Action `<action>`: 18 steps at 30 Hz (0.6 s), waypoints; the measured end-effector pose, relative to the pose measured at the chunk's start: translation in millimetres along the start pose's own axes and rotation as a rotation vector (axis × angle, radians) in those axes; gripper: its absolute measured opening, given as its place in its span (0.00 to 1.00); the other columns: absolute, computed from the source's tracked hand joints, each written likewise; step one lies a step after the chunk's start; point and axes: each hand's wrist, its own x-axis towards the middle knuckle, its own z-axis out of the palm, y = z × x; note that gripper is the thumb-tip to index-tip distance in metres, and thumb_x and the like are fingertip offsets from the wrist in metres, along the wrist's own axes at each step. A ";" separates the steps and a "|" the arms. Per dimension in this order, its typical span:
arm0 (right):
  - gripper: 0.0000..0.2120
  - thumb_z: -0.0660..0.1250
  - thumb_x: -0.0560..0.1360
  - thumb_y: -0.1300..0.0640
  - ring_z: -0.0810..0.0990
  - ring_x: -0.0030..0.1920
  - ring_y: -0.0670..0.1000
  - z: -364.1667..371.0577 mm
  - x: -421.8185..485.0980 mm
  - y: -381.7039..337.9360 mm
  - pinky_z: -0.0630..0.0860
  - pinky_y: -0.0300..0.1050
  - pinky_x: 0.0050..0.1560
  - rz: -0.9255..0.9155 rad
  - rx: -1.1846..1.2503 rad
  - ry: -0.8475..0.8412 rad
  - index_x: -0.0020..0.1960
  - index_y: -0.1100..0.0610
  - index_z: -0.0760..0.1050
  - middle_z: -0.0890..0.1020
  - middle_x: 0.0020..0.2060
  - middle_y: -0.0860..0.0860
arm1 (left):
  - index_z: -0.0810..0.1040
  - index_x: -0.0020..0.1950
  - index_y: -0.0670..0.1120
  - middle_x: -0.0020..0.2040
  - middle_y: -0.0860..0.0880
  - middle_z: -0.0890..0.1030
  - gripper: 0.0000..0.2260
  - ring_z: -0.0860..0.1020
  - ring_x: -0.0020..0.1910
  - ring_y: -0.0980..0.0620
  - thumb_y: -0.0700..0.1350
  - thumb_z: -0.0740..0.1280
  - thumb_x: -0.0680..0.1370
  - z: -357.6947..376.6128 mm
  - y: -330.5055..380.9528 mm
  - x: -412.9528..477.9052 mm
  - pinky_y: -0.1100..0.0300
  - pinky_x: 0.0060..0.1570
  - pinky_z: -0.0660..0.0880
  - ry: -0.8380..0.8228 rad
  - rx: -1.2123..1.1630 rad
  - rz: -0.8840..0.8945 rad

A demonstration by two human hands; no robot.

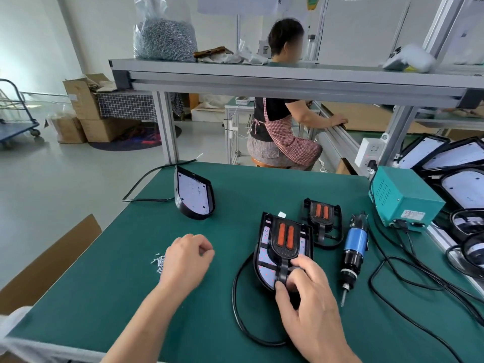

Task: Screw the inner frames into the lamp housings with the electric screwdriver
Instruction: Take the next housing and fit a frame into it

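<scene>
The lamp housing [262, 260] lies flat on the green surface [117, 297], right of centre, open side up. An inner frame [285, 254] with two orange strips sits inside it. The right hand [306, 292] grips the near stem of this inner frame, pinching it between the thumb and curled fingers. The left hand [187, 258] is curled into a loose fist over a small pile of screws [158, 261] to the left of the housing; whether it holds any screws cannot be told.

The electric screwdriver [353, 247] lies on the surface just right of the housing, untouched, with its bit pointing toward the person. A second inner frame [322, 224] lies behind the housing, between it and the screwdriver. A teal power supply box [404, 197] stands at the far right. A second lamp housing [195, 195] stands on its edge near the far left. More housings [455, 158] are stacked at the right edge. A black cable [235, 297] loops from the held housing toward the person.
</scene>
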 end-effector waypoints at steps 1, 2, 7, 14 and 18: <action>0.09 0.74 0.75 0.59 0.74 0.69 0.54 0.2 0.5 -0.2 0.75 0.55 0.62 0.006 0.028 0.023 0.40 0.57 0.75 0.77 0.59 0.50 | 0.80 0.40 0.51 0.39 0.56 0.80 0.06 0.78 0.45 0.52 0.42 0.70 0.76 -9.5 -5.2 2.1 0.55 0.47 0.76 -0.032 0.012 -0.023; 0.08 0.72 0.76 0.57 0.73 0.70 0.53 -0.2 1.5 -0.7 0.74 0.54 0.64 0.005 0.064 0.050 0.41 0.57 0.76 0.77 0.60 0.50 | 0.80 0.39 0.51 0.38 0.56 0.80 0.07 0.78 0.42 0.54 0.42 0.70 0.75 -18.3 -9.9 3.8 0.57 0.44 0.76 -0.068 0.032 -0.040; 0.14 0.63 0.76 0.49 0.73 0.63 0.52 -17.2 12.6 -1.3 0.63 0.35 0.68 0.040 0.086 0.205 0.52 0.60 0.78 0.76 0.59 0.52 | 0.79 0.42 0.49 0.38 0.54 0.80 0.04 0.76 0.37 0.56 0.46 0.74 0.73 -45.6 -17.8 0.4 0.63 0.34 0.71 -0.344 0.203 -0.023; 0.22 0.72 0.76 0.53 0.70 0.62 0.60 -64.7 44.6 50.1 0.71 0.59 0.60 0.474 -0.159 0.168 0.65 0.62 0.71 0.74 0.59 0.59 | 0.73 0.45 0.50 0.44 0.53 0.79 0.07 0.76 0.43 0.51 0.41 0.71 0.75 -32.7 -10.1 -8.9 0.59 0.39 0.71 -0.347 0.249 0.036; 0.31 0.66 0.77 0.38 0.77 0.57 0.62 -78.2 53.2 75.5 0.73 0.55 0.52 0.705 -0.212 -0.070 0.70 0.59 0.65 0.76 0.60 0.58 | 0.74 0.44 0.52 0.45 0.53 0.78 0.08 0.75 0.45 0.51 0.40 0.68 0.76 -23.1 -7.9 -5.4 0.61 0.37 0.69 -0.328 0.257 0.076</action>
